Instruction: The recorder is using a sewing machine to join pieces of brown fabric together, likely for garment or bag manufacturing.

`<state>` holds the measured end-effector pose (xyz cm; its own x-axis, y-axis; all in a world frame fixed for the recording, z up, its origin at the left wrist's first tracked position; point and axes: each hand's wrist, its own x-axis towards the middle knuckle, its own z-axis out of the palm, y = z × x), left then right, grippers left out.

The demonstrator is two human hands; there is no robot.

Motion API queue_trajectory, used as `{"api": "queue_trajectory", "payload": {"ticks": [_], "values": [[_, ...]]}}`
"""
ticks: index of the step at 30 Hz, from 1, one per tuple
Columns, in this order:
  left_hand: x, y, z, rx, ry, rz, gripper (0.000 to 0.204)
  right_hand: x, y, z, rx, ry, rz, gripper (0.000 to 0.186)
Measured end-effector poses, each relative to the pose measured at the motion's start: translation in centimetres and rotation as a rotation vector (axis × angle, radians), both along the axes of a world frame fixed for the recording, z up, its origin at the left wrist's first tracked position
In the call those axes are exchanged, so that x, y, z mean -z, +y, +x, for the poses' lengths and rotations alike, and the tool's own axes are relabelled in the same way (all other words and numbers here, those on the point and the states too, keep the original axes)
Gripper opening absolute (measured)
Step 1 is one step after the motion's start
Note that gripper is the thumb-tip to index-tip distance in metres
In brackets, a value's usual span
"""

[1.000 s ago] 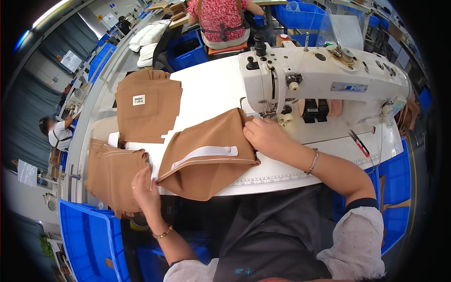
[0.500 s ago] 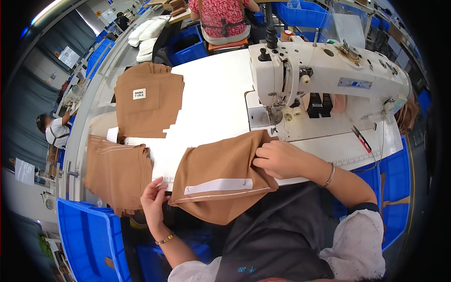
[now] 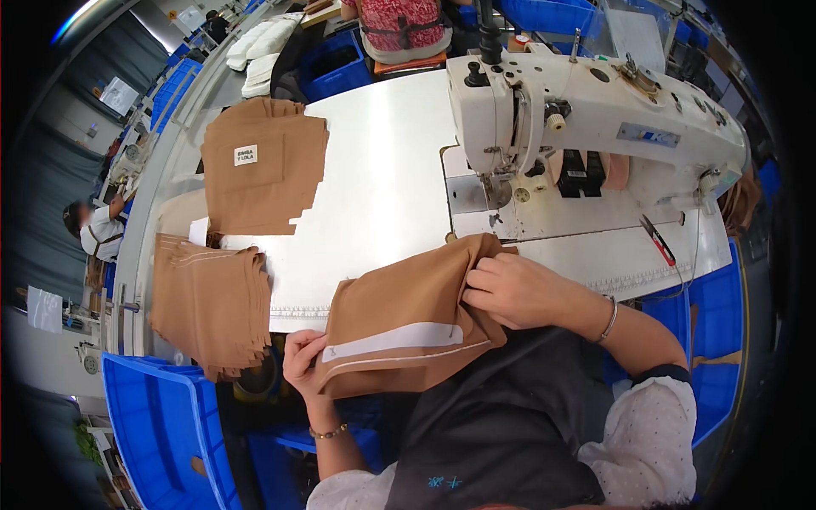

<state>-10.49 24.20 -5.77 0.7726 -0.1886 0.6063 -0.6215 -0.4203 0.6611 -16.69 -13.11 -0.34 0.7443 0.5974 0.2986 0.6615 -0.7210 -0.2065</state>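
A brown fabric piece (image 3: 399, 297) lies over the table's near edge, with a white strip (image 3: 395, 340) along its lower part. My left hand (image 3: 304, 361) pinches its lower left corner. Closed on the right edge, my right hand (image 3: 510, 291) bunches the cloth, and its fingertips are partly hidden in the folds. Beyond my right hand stands a white sewing machine (image 3: 595, 110); its needle area is just past the cloth's far corner. Two stacks of brown cloth are at the left: a labelled stack (image 3: 263, 200) farther off and a fanned stack (image 3: 208, 302) nearer.
Red-handled thread snips (image 3: 659, 242) lie right of the machine's base. A black box (image 3: 580, 174) sits under the machine arm. Blue bins (image 3: 161, 425) flank the table on both sides. A person in a red patterned top (image 3: 399, 21) sits beyond the far edge.
My left hand has moved right and down onto the cloth's lower left corner and closed on it. The right hand keeps its hold. The view has shifted slightly.
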Motion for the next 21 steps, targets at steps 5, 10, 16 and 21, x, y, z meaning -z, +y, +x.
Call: {"api": "queue_trajectory", "payload": {"ticks": [5,10,16,21], "values": [[-1.0,-0.9,1.9,-0.083,0.397,-0.383,0.020,-0.1,-0.3,0.1,-0.033,0.016,0.135,0.025],[-3.0,-2.3,8.6,-0.156,0.402,0.099,0.027,-1.5,0.8,-0.1,0.169,0.227,0.433,0.026],[-4.1,-5.5,8.1,-0.269,0.235,0.031,0.032,-2.2,-0.1,0.6,0.430,0.675,0.864,0.021],[-4.0,-5.4,7.2,-0.277,0.351,0.290,0.032,-1.9,0.3,0.6,0.351,0.584,0.935,0.021]]}}
